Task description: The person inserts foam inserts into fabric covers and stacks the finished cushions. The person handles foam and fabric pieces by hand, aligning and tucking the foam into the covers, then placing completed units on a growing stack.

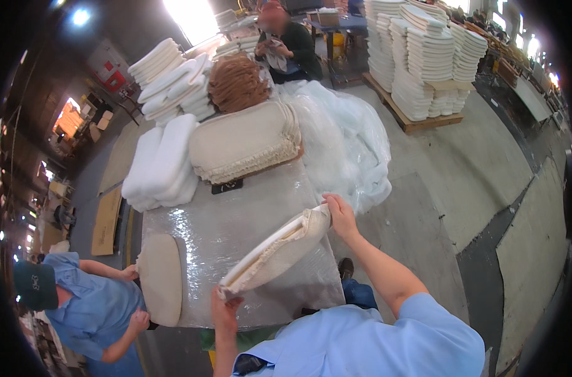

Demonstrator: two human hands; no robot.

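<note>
Between my hands a curved pad with a beige fabric cover [280, 254] is tilted above the table. A white inner layer shows along its upper long edge, where the cover's rim looks gathered. My left hand [225, 311] grips its near left end, fingers closed. At the far right end my right hand [340, 217] is closed on the corner, the thumb side uppermost. Flat on the table to the left lies another beige covered pad [160, 279], with a co-worker's hands at its left edge.
The table [254, 195] has a shiny plastic-wrapped top. At its far side stand stacked beige covers [245, 138], white padding [160, 163], a brown fabric pile [237, 81] and clear plastic sheeting [342, 138]. Co-workers are left and beyond. White pads fill a pallet [418, 122] at right.
</note>
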